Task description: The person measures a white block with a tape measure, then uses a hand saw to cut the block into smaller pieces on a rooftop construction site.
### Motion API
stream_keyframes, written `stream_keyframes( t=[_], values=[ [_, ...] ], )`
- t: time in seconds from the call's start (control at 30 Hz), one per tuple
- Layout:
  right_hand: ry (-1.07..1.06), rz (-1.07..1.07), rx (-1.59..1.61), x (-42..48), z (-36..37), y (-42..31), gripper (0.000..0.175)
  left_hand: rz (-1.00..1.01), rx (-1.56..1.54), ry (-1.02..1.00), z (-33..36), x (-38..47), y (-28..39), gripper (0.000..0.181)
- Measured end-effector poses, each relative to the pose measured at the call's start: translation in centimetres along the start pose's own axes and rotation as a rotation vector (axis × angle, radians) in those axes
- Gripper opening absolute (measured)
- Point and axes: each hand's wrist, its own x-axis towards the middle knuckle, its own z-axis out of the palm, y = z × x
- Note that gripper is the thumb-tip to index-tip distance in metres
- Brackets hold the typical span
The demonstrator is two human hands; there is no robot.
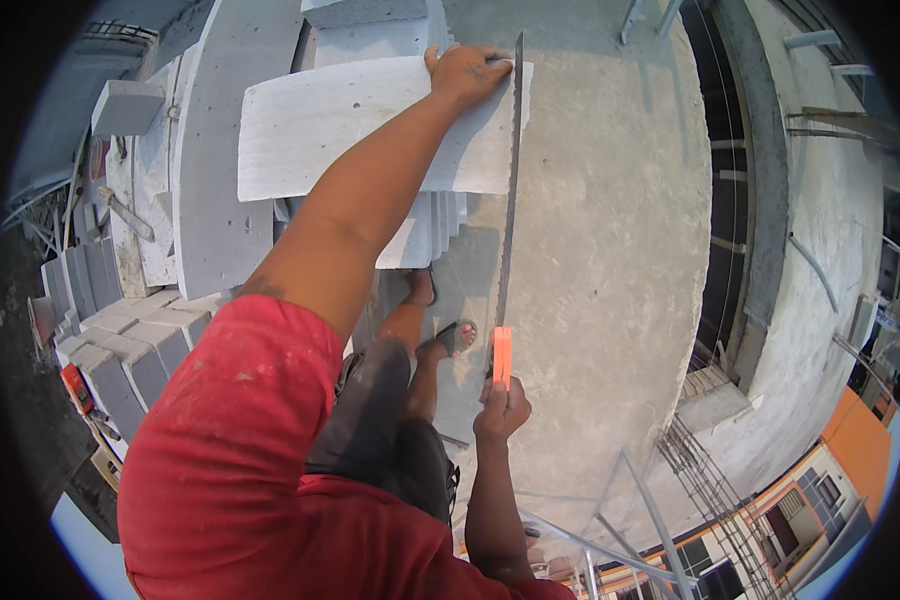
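My left hand (pixel 468 75) presses on the far right corner of a white aerated concrete block (pixel 330 127), thumb and fingers spread near its edge. In my right hand (pixel 504 409) is the orange handle of a long-bladed handsaw (pixel 510 202). The toothed blade runs away from me across the block's right end, just right of my left fingers. A narrow strip of block shows beyond the blade. Underneath, the block rests on a stack of similar blocks (pixel 420 232). The saw handle hangs over the concrete floor, nearer to my body.
A long grey panel (pixel 217 165) stands left of the block. More blocks (pixel 131 337) are piled at lower left, with an orange-handled tool (pixel 77 388) beside them. At right the floor slab (pixel 607 262) ends at a dark opening (pixel 724 180). Metal frame bars (pixel 600 551) stand at the bottom.
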Motion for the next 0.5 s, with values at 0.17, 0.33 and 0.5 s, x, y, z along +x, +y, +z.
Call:
stream_keyframes(
  t=[0.17,0.33,0.5],
  values=[
    [-0.009,0.009,0.014,0.5,0.0,-0.7,0.038,-0.018,-0.025,-0.043,-0.1,0.5,-0.2,0.034],
    [-0.013,0.018,-0.012,1.3,-0.1,-1.3,0.034,-0.016,-0.048,-0.057,0.2,0.7,-0.5,0.033],
    [-0.017,0.007,-0.036,2.7,0.5,-2.7,0.034,-0.017,-0.033,-0.045,-0.1,0.5,-0.2,0.034]
  ],
)
